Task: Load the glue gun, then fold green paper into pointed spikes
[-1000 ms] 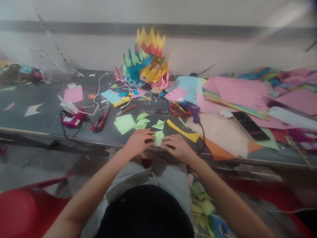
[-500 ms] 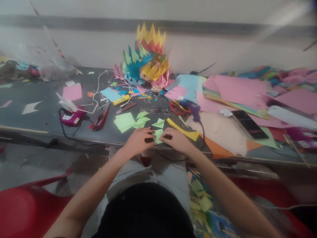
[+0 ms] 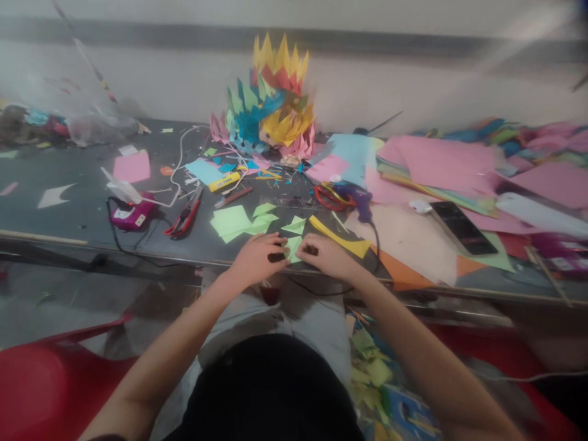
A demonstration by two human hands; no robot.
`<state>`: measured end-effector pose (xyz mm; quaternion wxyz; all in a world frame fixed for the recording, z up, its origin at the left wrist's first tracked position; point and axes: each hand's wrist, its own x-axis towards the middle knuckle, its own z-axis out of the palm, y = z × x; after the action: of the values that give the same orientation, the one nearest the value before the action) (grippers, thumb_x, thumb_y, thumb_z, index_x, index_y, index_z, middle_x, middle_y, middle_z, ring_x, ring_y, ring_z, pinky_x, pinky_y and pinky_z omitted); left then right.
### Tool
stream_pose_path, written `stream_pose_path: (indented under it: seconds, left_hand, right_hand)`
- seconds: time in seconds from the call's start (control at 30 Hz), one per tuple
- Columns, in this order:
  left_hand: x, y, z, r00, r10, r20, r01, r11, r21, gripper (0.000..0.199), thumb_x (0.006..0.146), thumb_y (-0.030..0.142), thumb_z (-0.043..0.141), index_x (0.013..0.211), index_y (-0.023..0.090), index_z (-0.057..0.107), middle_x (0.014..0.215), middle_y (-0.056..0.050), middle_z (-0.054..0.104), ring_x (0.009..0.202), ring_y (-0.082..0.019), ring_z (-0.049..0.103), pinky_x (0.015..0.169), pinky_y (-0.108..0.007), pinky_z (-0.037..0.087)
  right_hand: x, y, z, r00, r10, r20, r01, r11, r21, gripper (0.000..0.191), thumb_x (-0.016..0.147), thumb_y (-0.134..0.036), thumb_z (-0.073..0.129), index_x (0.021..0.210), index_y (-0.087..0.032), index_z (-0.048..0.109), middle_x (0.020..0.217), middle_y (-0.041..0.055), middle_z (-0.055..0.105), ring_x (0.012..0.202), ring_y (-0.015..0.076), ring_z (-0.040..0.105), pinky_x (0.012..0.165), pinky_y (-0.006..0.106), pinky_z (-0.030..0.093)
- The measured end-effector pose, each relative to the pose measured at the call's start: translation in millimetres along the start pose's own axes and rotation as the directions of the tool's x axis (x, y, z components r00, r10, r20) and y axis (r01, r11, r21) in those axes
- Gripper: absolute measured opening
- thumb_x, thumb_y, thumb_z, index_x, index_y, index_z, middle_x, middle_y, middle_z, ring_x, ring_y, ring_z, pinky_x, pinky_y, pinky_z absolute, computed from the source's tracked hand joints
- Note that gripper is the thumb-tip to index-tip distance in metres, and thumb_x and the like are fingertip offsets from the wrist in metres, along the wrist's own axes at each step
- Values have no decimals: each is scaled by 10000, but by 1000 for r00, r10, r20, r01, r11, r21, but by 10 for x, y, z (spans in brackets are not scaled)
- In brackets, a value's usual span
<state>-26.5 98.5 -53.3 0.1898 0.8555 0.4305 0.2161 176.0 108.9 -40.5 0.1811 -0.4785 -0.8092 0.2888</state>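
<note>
A small piece of light green paper (image 3: 294, 248) lies at the table's front edge between my two hands. My left hand (image 3: 261, 256) has its fingers curved, with the tips closed on the paper's left side. From the other side, my right hand (image 3: 328, 255) pinches the paper's right edge between thumb and fingers. Just beyond it rests a folded green paper piece (image 3: 294, 225). Farther left are a stack of green paper squares (image 3: 229, 222) and some folded green pieces (image 3: 263, 219). A curved yellow paper strip (image 3: 340, 237) lies beside my right hand.
Red-handled cutters (image 3: 186, 215), a yellow utility knife (image 3: 225, 182), a glue gun (image 3: 362, 202) and a phone (image 3: 463, 228) lie around. A colourful spiky paper model (image 3: 275, 113) stands at the back. Pink sheets (image 3: 441, 162) pile up on the right. A red chair (image 3: 59, 386) is at lower left.
The view has shifted very slightly. Both hands stay at the green paper with almost the same finger positions.
</note>
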Motion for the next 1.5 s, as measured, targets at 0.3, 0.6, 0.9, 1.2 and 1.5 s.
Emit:
stream_pose_path:
  seconds: [0.3, 0.6, 0.9, 1.2, 1.5]
  left_hand:
    - [-21, -9, 24, 1000, 5, -26, -5, 1000, 19, 206, 789, 294, 609, 976, 247, 683, 1187, -10, 625, 1186, -216, 506, 1019, -434, 356]
    - [-73, 2, 109, 962, 256, -95, -245, 962, 120, 162, 843, 205, 523, 832, 203, 685, 974, -44, 665, 965, -173, 591, 872, -341, 470]
    - [-220, 66, 145, 937, 342, -67, -311, 908, 281, 270, 855, 301, 476, 1031, 171, 634, 1015, -79, 651, 1028, -214, 581, 869, -353, 463]
    - [-217, 226, 182, 968, 228, -106, -182, 927, 329, 256, 855, 310, 465, 955, 162, 648, 969, -88, 645, 1020, -228, 568, 833, -359, 448]
    - [-204, 266, 129, 975, 202, -94, -161, 932, 326, 225, 848, 286, 479, 887, 158, 661, 961, -74, 662, 941, -208, 601, 779, -336, 465]
  right_hand:
    - [19, 5, 37, 999, 28, -21, -30, 991, -132, 117, 793, -275, 554, 740, -184, 604, 776, 16, 590, 683, 127, 525, 586, 238, 344]
    - [48, -16, 16, 999, 50, 1, -50, 989, -141, 104, 790, -256, 562, 726, -186, 605, 765, 12, 596, 666, 122, 527, 567, 232, 334]
    - [29, -61, 34, 997, 70, -28, -74, 984, -165, 108, 784, -266, 555, 718, -188, 588, 776, 11, 591, 688, 128, 523, 578, 235, 338]
    - [-57, 54, 159, 985, -7, -173, 4, 1000, -21, 143, 744, -303, 591, 801, -189, 527, 768, 16, 539, 705, 149, 507, 629, 263, 397]
    - [-160, 212, 31, 989, -26, -146, 34, 998, 57, 85, 766, -253, 564, 813, -182, 561, 785, 25, 582, 670, 134, 522, 613, 265, 437]
